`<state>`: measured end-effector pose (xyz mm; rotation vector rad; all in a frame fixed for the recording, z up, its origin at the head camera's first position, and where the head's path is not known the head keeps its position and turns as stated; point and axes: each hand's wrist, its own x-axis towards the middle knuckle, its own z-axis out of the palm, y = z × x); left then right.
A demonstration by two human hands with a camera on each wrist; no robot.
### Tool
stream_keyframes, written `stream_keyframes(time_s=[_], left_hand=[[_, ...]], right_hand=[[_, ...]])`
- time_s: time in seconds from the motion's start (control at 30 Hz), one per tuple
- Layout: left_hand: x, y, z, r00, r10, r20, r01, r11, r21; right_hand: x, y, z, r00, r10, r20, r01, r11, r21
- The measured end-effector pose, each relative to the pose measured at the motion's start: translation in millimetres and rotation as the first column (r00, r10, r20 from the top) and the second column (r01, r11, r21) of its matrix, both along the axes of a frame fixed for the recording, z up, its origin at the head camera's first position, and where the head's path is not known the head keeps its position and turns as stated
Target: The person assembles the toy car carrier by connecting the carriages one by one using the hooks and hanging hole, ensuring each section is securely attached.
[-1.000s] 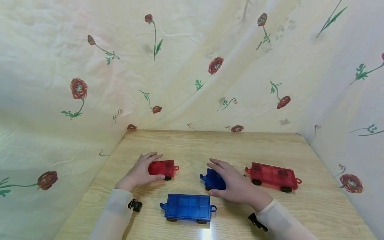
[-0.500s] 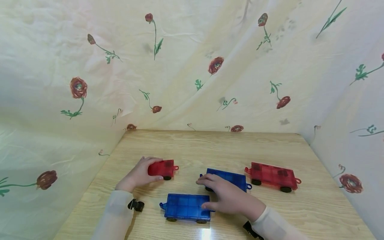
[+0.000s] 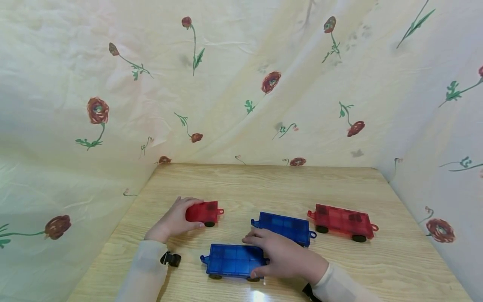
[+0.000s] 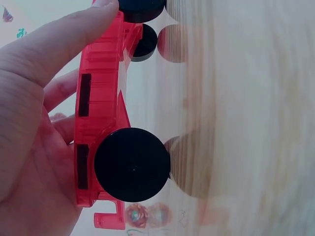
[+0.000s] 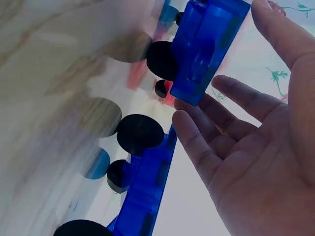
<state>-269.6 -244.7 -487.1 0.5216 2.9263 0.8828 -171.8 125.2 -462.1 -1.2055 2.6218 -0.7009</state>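
Observation:
On the left of the table, my left hand (image 3: 175, 220) grips a red toy train wagon (image 3: 205, 212), thumb on the near side and fingers round the far side. In the left wrist view the wagon (image 4: 101, 98) shows its black wheels on the wood. My right hand (image 3: 284, 256) spreads over the right end of the nearer blue wagon (image 3: 232, 260), thumb low at its front edge. The right wrist view has that blue wagon (image 5: 206, 44) between thumb and relaxed, nearly straight fingers. Just behind my right hand stands a second blue wagon (image 3: 283, 224).
A second red wagon (image 3: 343, 220) stands on the right, its hook pointing left. All the wagons are on a light wooden table (image 3: 271, 180). A flower-printed cloth (image 3: 226, 84) hangs behind the table and along both sides.
My right hand has come away from the farther blue wagon, moving nearer and left to the right end of the front blue wagon. My left fingers have closed in on the red wagon.

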Motion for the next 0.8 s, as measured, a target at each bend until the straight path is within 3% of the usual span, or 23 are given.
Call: stream_keyframes(time_s=[0.33, 0.8], left_hand=[[1.5, 1.7, -0.6, 0.999, 0.025, 0.024, -0.025, 1.0, 0.016], [4.7, -1.5, -3.1, 0.999, 0.023, 0.023, -0.025, 0.998, 0.058]], right_hand=[[2.2, -2, -9.6, 0.995, 0.03, -0.096, -0.026, 0.999, 0.042], [2.5, -11, -6.6, 0.986, 0.026, -0.162, -0.012, 0.996, 0.086]])
